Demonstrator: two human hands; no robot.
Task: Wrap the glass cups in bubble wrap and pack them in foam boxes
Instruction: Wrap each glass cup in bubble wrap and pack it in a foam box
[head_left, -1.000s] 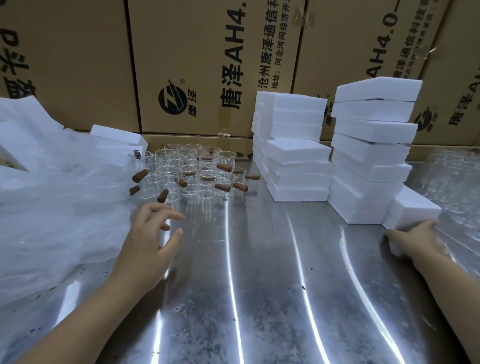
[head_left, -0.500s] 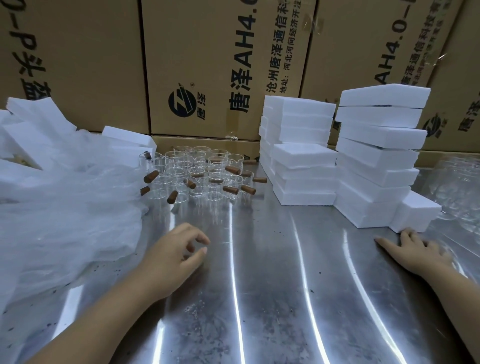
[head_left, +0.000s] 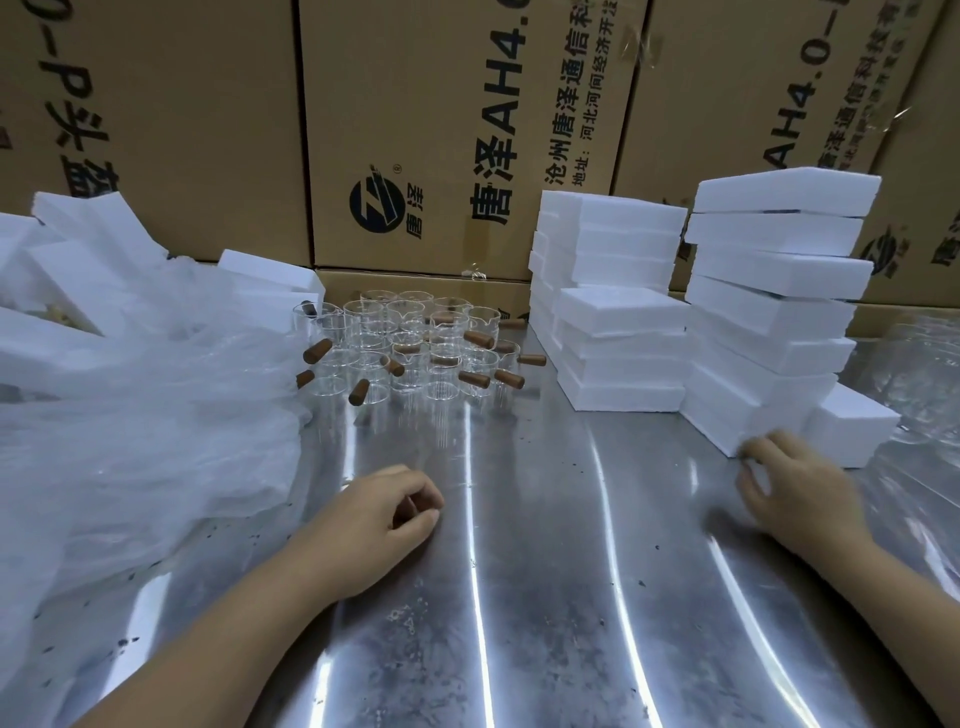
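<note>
Glass cups (head_left: 415, 353) dead ahead of the left grip (head_left: 382, 522), loosely curled, empty; right grip (head_left: 797, 486), blurred, seemingly empty, lies just beside the foam boxes (head_left: 852, 423).

Two hands were counted, the left hand (head_left: 382, 512) and the right hand (head_left: 795, 488). Three stacks of foam boxes (head_left: 623, 358) were seen, with one single box (head_left: 852, 431) beside the rightmost. The glass cups (head_left: 410, 343) could not be counted exactly; about ten brown handles (head_left: 474, 378) were made out. One heap of wrap (head_left: 145, 415) and at least four cartons (head_left: 441, 119) were noted.
</note>
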